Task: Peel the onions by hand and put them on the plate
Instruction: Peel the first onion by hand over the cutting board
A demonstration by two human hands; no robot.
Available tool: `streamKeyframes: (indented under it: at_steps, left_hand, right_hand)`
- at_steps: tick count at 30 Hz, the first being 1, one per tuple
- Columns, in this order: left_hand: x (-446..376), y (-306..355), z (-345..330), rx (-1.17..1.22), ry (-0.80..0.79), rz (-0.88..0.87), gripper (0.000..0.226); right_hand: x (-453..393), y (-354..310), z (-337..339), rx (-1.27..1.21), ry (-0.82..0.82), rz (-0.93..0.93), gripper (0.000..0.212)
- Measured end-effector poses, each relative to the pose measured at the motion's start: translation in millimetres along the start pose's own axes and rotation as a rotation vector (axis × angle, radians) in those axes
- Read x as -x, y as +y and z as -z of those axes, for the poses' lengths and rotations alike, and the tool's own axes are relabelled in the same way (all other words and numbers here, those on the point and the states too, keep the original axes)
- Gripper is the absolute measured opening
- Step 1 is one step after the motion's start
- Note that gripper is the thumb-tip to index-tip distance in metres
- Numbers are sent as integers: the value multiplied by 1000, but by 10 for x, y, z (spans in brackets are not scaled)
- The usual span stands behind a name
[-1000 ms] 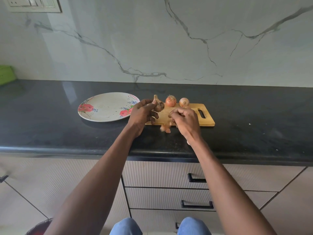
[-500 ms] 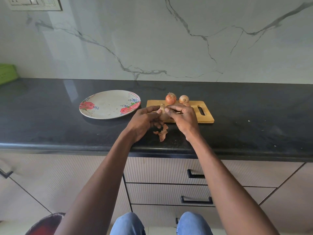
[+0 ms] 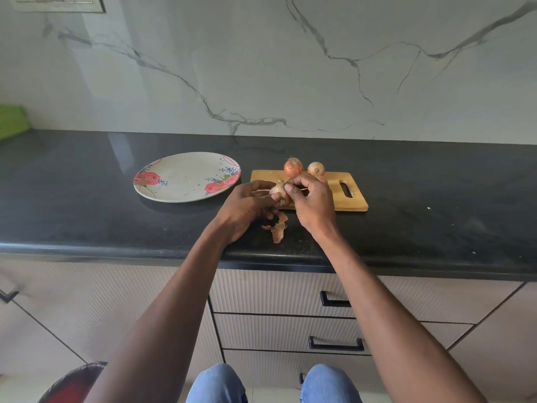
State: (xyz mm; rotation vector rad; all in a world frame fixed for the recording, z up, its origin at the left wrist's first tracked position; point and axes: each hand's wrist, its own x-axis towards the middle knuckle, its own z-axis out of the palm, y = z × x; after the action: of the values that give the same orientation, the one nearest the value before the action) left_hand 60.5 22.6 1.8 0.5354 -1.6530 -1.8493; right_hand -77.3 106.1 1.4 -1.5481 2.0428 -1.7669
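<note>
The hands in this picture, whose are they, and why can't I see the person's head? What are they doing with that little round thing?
The camera sits on the person's head and looks down, so you see only their arms and knees. The left hand holds an onion, and the right hand pinches its dry skin to peel it. Bits of peel lie on the black counter. Two more onions wait on the wooden board. The flowery plate beside it has no onion on it yet.
</note>
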Motion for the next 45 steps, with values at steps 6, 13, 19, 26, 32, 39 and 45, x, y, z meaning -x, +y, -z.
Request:
streamKeyframes:
  at_steps: [6,13,19,26,32,39,45]
  left_hand:
    - [-34,-19,44,10,10,-3,36]
    - [-33,5,31,50,87,-27,35]
    - [-44,13,30,70,155,-31,36]
    - [-73,5,37,75,159,-14,32]
    - [-81,1,33,43,170,2,25]
    - [-71,10,18,14,172,8,28]
    - [-52,25,10,26,150,25,24]
  right_hand:
    - [-2,-2,-15,9,-27,-60,7]
    - [10,-36,43,-32,-48,-9,22]
    - [18,-9,4,-68,-25,-27,39]
    - [17,12,4,-175,-127,-105,47]
    - [41,-24,5,-154,-108,-129,39]
    - [101,-74,-27,1,-62,-32,35]
    - [104,-30,-35,137,57,100,10]
